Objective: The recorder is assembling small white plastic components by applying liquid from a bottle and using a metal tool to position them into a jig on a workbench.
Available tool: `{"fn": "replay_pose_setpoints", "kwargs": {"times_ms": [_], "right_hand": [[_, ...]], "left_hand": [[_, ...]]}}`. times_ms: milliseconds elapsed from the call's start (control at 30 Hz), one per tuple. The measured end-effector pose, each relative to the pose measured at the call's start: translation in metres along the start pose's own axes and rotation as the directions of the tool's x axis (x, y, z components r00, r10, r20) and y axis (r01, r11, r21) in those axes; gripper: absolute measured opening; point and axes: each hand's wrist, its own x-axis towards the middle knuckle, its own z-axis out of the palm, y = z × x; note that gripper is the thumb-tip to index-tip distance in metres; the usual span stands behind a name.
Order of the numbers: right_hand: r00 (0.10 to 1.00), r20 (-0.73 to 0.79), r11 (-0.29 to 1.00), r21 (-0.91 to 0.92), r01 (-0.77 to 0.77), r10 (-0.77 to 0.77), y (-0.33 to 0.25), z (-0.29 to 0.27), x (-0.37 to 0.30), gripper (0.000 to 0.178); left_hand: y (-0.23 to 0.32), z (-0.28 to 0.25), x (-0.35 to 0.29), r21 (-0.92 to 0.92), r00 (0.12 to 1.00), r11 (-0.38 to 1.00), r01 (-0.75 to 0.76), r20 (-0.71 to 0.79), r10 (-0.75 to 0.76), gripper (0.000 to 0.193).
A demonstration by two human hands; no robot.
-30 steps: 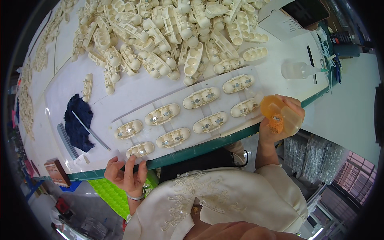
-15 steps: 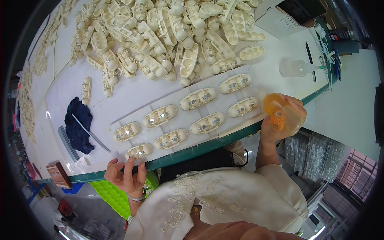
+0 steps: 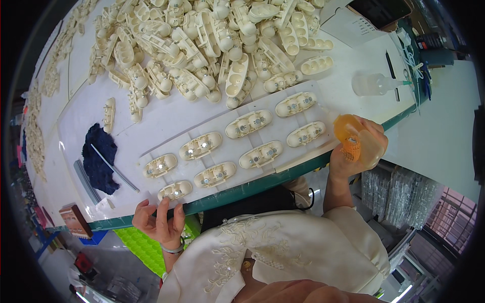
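At the right end of the table edge, my right hand [image 3: 365, 146] is closed around a translucent amber and clear plastic thing with an orange textured part [image 3: 350, 146]; its exact kind I cannot make out. Just left of it lies a long white fixture [image 3: 222, 154], bearing two rows of cream oval casings [image 3: 260, 154] fitted with small shiny metal discs. My left hand [image 3: 160, 222] rests at the front table edge with fingers apart, holding nothing. Its fingertips are beside the nearest left casing [image 3: 175, 190].
Many cream casings [image 3: 197, 50] are heaped along the back. At left lie a dark blue cloth [image 3: 100, 159], a thin grey tube [image 3: 118, 171] and a brown box [image 3: 76, 221]. On the right stand a clear squeeze bottle [image 3: 371, 84] and a white carton [image 3: 348, 25]. The table has a green edge [image 3: 283, 180].
My right hand and the amber thing in it have shifted slightly to the right. My left hand has stayed in place at the table edge.
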Motion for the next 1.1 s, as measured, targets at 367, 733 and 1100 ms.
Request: {"fn": "replay_pose_setpoints", "kwargs": {"times_ms": [367, 733, 1100], "right_hand": [[1.0, -0.008, 0.999, -0.02, -0.028, 0.028, -0.002, 0.003, -0.001, 0.041], [0.943, 0.247, 0.871, 0.485, 0.078, -0.222, -0.055, 0.019, -0.045, 0.05], [0.748, 0.398, 0.489, 0.865, -0.113, -0.531, -0.11, 0.066, -0.054, 0.033]], "left_hand": [[-0.001, -0.001, -0.001, 0.006, 1.0, 1.0, 0.005, -0.017, -0.005, 0.031], [-0.004, 0.004, 0.013, -0.048, 0.991, 0.994, -0.097, -0.102, 0.091, 0.035], [-0.014, 0.011, 0.002, -0.221, 0.937, 0.973, -0.067, -0.349, -0.015, 0.039]]}}
